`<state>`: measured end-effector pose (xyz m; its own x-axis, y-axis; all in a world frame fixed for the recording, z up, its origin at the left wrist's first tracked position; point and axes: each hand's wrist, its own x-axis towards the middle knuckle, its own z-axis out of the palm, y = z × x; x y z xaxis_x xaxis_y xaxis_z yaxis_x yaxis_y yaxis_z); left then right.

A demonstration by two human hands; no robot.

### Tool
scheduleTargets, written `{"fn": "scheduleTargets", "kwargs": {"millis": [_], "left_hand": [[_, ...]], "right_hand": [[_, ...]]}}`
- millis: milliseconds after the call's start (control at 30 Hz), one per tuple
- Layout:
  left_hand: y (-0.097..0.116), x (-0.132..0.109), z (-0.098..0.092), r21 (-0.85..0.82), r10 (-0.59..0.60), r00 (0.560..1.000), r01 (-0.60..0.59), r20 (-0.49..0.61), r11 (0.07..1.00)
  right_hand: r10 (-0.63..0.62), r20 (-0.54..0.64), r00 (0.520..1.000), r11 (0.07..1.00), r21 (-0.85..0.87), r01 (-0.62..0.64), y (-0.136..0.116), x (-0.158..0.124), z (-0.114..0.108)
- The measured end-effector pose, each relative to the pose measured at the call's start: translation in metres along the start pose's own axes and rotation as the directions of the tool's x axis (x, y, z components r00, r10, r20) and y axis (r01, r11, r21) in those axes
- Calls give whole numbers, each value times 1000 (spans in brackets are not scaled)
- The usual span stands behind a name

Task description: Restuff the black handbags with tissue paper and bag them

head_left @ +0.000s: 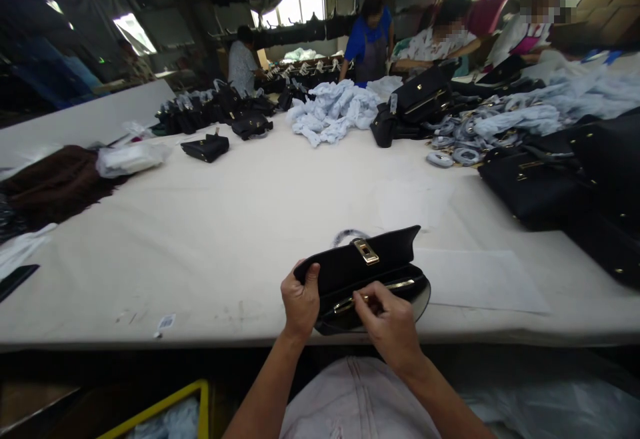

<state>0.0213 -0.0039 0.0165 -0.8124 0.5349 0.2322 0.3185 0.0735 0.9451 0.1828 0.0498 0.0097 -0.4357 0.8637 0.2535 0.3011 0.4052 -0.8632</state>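
A small black handbag (345,267) with a raised flap is in front of me at the table's near edge. The flap carries a gold clasp plate (367,251), and a gold zipper (403,284) runs along the bag's inside. My left hand (301,299) grips the bag's left end, thumb on the flap's inner side. At the middle of the zipper, the fingers of my right hand (390,322) are pinched together; the zipper pull itself is hidden by them. Behind the flap shows a wrapped loop handle (350,234).
White paper sheets (485,279) lie right of the bag. Black handbags (540,186) and wrapped handles (465,156) are piled at the right, pale crumpled wrapping (335,109) at the back. Brown cloth (65,182) lies left. Several people stand beyond the table. A yellow crate (204,402) is below.
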Motion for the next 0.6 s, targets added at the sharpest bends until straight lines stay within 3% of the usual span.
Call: {"fn": "scheduleTargets", "kwargs": {"millis": [100, 167, 300, 333, 400, 467, 500, 533, 600], "left_hand": [[-11, 4, -13, 22, 21, 998, -20, -64, 1000], [-20, 10, -19, 11, -41, 997, 42, -60, 999], [-30, 20, -20, 25, -180, 984, 180, -18, 983], [-29, 21, -19, 65, -141, 988, 144, -58, 987], [-20, 18, -19, 198, 99, 975, -59, -199, 978], [-7, 9, -18, 322, 442, 864, -358, -241, 876], [0, 4, -17, 330, 569, 807, -501, -154, 800], [7, -1, -14, 293, 640, 769, -611, -1, 735], [16, -10, -5, 195, 583, 718, -678, 380, 709]], "right_hand": [[-6, -219, 976, 985, -170, -32, 22, 9, -26], [-34, -308, 951, 964, -262, -51, 36, 17, -40], [-144, -324, 935, 931, -365, 17, 44, 27, -44], [-158, -312, 937, 933, -358, 37, 42, 28, -42], [-170, -279, 945, 943, -324, 75, 39, 26, -36], [-188, -261, 947, 948, -302, 105, 39, 24, -31], [-200, -260, 945, 948, -297, 119, 40, 24, -29], [-207, -265, 942, 949, -288, 128, 41, 23, -29], [-186, -293, 938, 963, -244, 115, 44, 22, -29]]}}
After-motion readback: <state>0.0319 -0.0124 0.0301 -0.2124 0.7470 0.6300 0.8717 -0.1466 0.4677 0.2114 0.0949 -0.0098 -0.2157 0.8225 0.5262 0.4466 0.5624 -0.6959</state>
